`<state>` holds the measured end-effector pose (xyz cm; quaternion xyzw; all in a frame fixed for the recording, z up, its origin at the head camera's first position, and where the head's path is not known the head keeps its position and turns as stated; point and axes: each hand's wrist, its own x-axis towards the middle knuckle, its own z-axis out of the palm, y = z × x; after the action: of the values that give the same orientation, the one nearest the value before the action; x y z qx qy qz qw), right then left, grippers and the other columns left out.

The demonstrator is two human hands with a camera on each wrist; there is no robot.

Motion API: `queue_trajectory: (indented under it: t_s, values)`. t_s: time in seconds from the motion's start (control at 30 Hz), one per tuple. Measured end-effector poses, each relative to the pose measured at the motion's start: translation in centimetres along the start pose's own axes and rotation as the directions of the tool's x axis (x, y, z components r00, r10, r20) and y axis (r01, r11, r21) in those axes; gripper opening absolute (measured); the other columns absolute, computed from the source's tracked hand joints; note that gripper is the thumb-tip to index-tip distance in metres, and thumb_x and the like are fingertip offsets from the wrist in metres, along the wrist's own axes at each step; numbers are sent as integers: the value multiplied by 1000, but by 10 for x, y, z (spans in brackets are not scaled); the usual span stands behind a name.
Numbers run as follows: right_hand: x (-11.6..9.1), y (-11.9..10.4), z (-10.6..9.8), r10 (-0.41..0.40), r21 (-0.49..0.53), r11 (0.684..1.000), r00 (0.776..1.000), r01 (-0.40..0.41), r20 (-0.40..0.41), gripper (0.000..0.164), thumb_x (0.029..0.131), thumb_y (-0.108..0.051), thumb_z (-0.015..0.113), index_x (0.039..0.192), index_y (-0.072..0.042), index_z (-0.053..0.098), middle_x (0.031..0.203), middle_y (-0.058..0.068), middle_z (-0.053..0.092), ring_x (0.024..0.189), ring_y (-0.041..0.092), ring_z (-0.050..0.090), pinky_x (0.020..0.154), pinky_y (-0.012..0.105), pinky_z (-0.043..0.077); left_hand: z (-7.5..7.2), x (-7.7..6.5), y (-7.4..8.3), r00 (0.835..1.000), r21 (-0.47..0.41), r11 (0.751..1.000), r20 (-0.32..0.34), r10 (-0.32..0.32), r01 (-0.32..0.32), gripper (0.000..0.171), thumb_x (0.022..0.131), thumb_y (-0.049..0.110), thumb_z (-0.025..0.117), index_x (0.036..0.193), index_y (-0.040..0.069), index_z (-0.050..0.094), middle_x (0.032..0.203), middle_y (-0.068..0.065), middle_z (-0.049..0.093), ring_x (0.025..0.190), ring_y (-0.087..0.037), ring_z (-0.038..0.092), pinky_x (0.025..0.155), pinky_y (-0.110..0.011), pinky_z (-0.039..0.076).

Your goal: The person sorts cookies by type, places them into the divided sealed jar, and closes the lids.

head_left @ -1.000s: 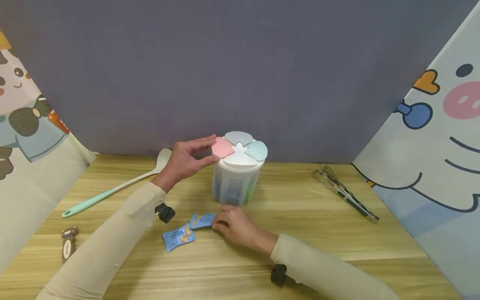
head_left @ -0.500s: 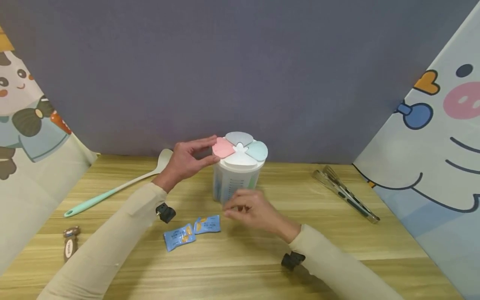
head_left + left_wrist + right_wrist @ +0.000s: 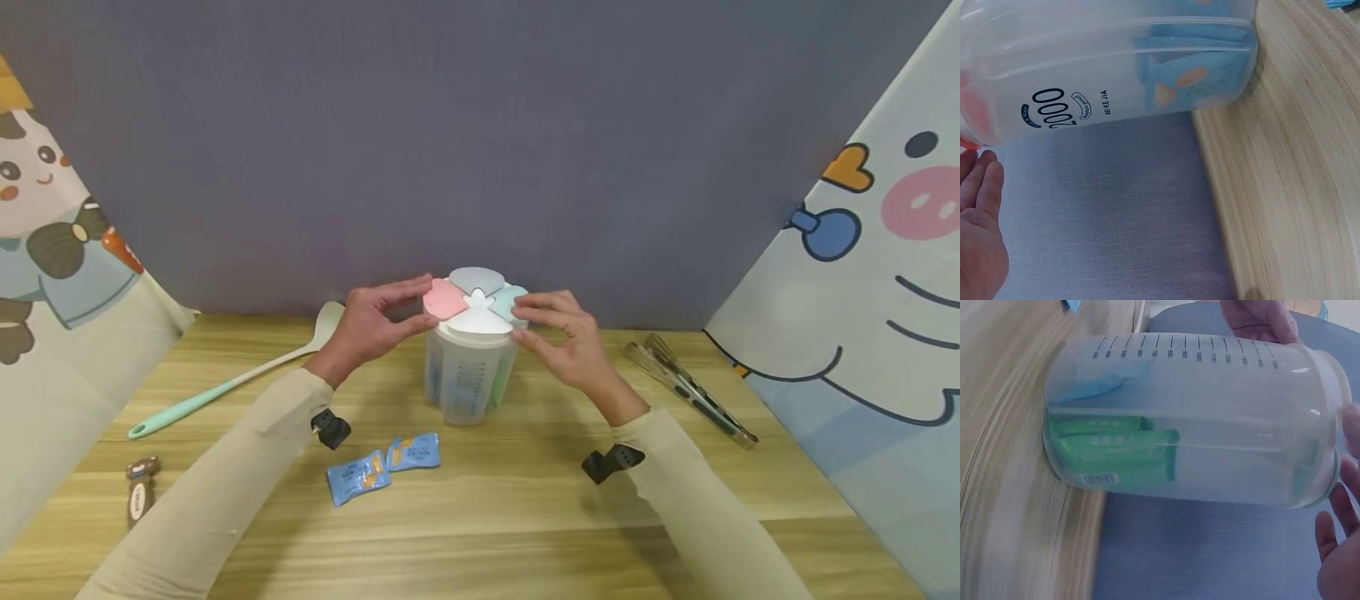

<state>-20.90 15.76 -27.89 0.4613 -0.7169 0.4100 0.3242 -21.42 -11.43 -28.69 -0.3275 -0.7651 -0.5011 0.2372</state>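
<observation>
A tall translucent food storage container [image 3: 467,383] stands upright on the table. Its round lid [image 3: 480,318] carries petal-shaped flaps in pink, grey-blue, mint and white, all lying flat. My left hand [image 3: 367,325] is at the pink side, fairly straight fingertips behind and thumb in front, right at the rim. Opposite it, fingertips of my right hand [image 3: 573,346] rest on the mint flap, thumb by the front rim. Blue packets [image 3: 1204,75] fill the bottom of one compartment, green packets [image 3: 1116,456] another. Two blue packets, one left [image 3: 358,477] and one right [image 3: 415,452], lie in front.
A spoon [image 3: 187,408] with a white head and mint handle lies on the left, partly behind my left hand. Below it is a brown bear-shaped item [image 3: 140,492], partly covered by my sleeve. Metal tongs [image 3: 693,392] lie on the right. A grey wall [image 3: 480,150] rises behind.
My right hand has let go of the right-hand blue packet, which now lies slightly turned, and has moved up and right to the lid. My left hand has stayed at the pink flap.
</observation>
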Motion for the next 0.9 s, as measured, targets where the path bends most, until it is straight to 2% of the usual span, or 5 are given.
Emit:
queue_trajectory:
  t_s: [0.1,0.33,0.57,0.77,0.9]
  values:
    - [3,-3,1,-3,-22,1000,1000,3,-5,26,63,21,75,87,13,69,94,29,64,85,42,53,78,37,43,0,0,-2,1000,10,1000,8,-5,5,45,74,-3,79,115,-12,62,123,-24,57,112,-34,57,88,-47,48]
    - [8,-1,7,24,-40,999,998,-26,-66,16,69,20,72,81,9,70,83,21,66,77,31,51,70,28,43,5,4,-36,998,53,997,-20,55,-54,47,72,6,83,116,1,67,124,-7,60,115,-22,57,96,-38,44]
    - [10,2,14,60,-29,997,990,-65,-128,11,75,20,67,81,11,68,81,21,64,72,30,49,60,29,42,8,8,-38,997,60,996,-30,75,-73,47,75,19,83,118,5,67,123,-2,61,114,-17,57,96,-35,44]
    - [12,2,21,156,-35,985,967,-166,-202,5,77,15,69,81,13,67,85,27,61,79,38,51,62,17,40,13,13,-36,998,47,999,-63,7,-4,45,76,19,82,117,6,67,121,0,62,111,-13,58,93,-29,46]
    - [12,1,24,192,-44,977,956,-206,-220,4,77,14,69,81,14,67,85,27,60,82,41,51,63,15,38,17,17,-31,993,-55,995,-78,-87,83,42,76,12,81,114,2,67,119,-6,63,109,-17,60,90,-32,48]
